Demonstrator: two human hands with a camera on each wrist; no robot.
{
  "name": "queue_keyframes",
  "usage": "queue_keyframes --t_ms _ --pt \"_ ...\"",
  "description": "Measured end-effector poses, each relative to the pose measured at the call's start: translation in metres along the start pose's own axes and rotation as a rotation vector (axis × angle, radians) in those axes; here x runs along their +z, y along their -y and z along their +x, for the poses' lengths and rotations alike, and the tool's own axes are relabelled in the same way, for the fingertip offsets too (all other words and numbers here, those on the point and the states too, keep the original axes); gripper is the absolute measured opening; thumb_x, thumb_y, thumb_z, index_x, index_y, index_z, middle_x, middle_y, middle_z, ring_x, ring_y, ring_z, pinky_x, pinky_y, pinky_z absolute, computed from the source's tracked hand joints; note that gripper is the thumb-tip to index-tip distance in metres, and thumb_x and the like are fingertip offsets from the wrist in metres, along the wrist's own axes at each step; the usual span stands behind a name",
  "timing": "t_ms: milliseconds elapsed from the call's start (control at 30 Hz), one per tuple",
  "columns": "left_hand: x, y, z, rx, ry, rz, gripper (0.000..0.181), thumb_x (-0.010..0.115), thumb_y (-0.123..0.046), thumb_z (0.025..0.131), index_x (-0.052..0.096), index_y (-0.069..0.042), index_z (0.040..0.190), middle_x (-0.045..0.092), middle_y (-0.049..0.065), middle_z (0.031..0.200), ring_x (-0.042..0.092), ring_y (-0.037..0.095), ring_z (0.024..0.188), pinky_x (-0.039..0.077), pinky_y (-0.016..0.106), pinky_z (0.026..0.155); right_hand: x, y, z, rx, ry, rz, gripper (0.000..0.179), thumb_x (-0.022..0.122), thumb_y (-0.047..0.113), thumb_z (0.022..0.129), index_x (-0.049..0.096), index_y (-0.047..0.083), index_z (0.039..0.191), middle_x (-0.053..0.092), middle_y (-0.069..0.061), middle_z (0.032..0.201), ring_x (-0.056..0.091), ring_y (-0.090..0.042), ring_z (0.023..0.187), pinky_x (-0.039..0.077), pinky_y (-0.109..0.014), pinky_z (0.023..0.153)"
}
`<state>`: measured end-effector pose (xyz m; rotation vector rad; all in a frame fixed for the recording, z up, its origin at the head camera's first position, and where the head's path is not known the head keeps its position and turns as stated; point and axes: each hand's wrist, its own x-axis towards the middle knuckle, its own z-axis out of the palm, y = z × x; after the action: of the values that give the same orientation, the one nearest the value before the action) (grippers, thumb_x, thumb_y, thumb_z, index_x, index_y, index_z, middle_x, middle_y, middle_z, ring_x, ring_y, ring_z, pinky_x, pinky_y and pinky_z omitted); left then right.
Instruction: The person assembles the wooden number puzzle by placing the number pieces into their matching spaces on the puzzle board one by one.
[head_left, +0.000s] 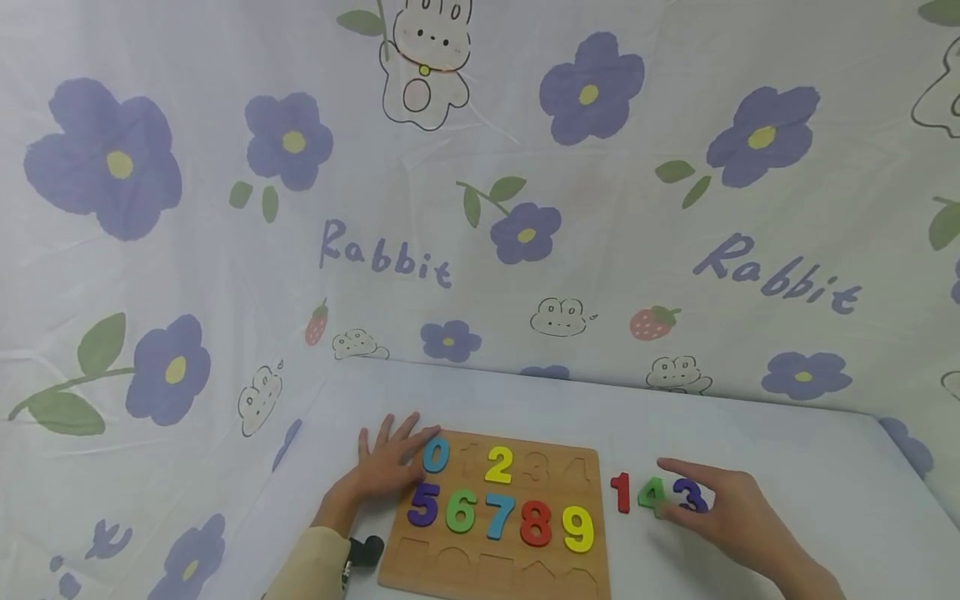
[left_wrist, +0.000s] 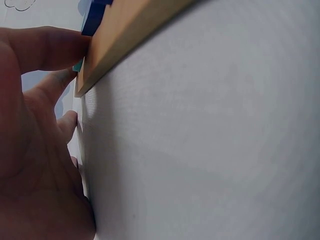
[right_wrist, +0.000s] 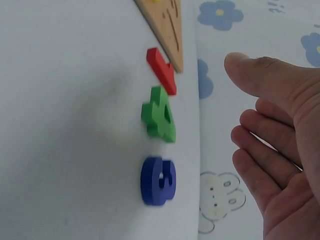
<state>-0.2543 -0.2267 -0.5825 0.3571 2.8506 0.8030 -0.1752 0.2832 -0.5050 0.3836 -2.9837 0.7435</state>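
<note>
My left hand (head_left: 390, 462) lies at the upper left corner of the wooden number board (head_left: 397, 567), fingers spread. In the left wrist view its thumb (left_wrist: 55, 47) touches the board's side. My right hand (head_left: 731, 508) hovers at the loose numbers with thumb and fingers apart, holding nothing. Beneath and beside it are the green 4 (head_left: 652, 496) and the dark blue 3 (head_left: 686, 493), which the hand partly covers in the head view. The red 1 (head_left: 621, 492) lies between the 4 and the board. The right wrist view shows these three in a row.
On the board sit a blue 0 (head_left: 436, 455), a yellow 2 (head_left: 498, 465) and a middle row from the purple 5 (head_left: 423, 505) to the yellow 9 (head_left: 578, 529). Outlined recesses show along the top and bottom rows. A printed cloth (head_left: 487, 308) hangs behind the white table (head_left: 810, 450).
</note>
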Motion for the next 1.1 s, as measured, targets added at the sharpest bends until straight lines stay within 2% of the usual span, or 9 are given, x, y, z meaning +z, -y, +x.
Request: queue_keyframes --t_ms 200,367,533,767,867,1100 --pt "0.005 0.007 0.004 0.004 -0.015 0.006 0.076 0.068 -0.029 0.091 0.051 -0.034 0.165 0.022 0.011 0.184 -0.004 0.052 0.170 -0.020 0.079 0.125 -0.010 -0.022 -0.011 -0.029 -0.009 -0.026 0.066 0.096 0.034 0.083 0.074 0.012 0.142 0.079 -0.013 0.135 0.074 -0.046 0.124 0.061 -0.067 0.098" --pt "0.008 0.010 0.006 0.003 -0.022 0.013 0.074 0.068 -0.031 0.093 0.051 -0.032 0.165 0.022 0.008 0.184 -0.004 0.050 0.170 -0.018 0.080 0.126 -0.016 -0.038 -0.016 -0.020 0.006 -0.046 0.067 0.096 0.034 0.083 0.073 0.011 0.143 0.079 -0.013 0.135 0.073 -0.047 0.124 0.060 -0.070 0.098" --pt "0.005 0.007 0.004 0.003 -0.016 0.007 0.074 0.067 -0.032 0.093 0.051 -0.031 0.165 0.022 0.009 0.184 -0.003 0.051 0.170 -0.018 0.079 0.126 -0.018 -0.047 -0.019 -0.007 0.011 -0.065 0.066 0.096 0.032 0.083 0.074 0.011 0.142 0.079 -0.013 0.135 0.073 -0.047 0.124 0.059 -0.070 0.099" --pt "-0.005 -0.004 -0.003 0.010 0.004 -0.010 0.072 0.067 -0.026 0.094 0.052 -0.027 0.164 0.024 0.016 0.183 -0.002 0.055 0.168 -0.017 0.082 0.125 -0.017 -0.052 -0.019 0.022 0.016 -0.076 0.064 0.095 0.030 0.084 0.074 0.012 0.142 0.078 -0.015 0.136 0.072 -0.048 0.126 0.058 -0.071 0.100" --pt "-0.007 -0.008 -0.005 0.004 0.011 0.005 0.071 0.066 -0.027 0.095 0.052 -0.028 0.165 0.023 0.014 0.183 -0.002 0.054 0.169 -0.015 0.082 0.125 -0.015 -0.055 -0.017 0.047 0.034 -0.068 0.064 0.095 0.030 0.085 0.074 0.012 0.142 0.077 -0.017 0.137 0.070 -0.050 0.127 0.057 -0.071 0.101" --pt "-0.006 -0.007 -0.004 0.004 0.011 0.009 0.073 0.067 -0.028 0.094 0.051 -0.029 0.165 0.023 0.013 0.183 -0.002 0.053 0.169 -0.014 0.082 0.125 -0.009 -0.062 -0.014 0.058 0.052 -0.059 0.064 0.094 0.029 0.085 0.074 0.012 0.142 0.076 -0.018 0.139 0.069 -0.052 0.129 0.057 -0.071 0.102"
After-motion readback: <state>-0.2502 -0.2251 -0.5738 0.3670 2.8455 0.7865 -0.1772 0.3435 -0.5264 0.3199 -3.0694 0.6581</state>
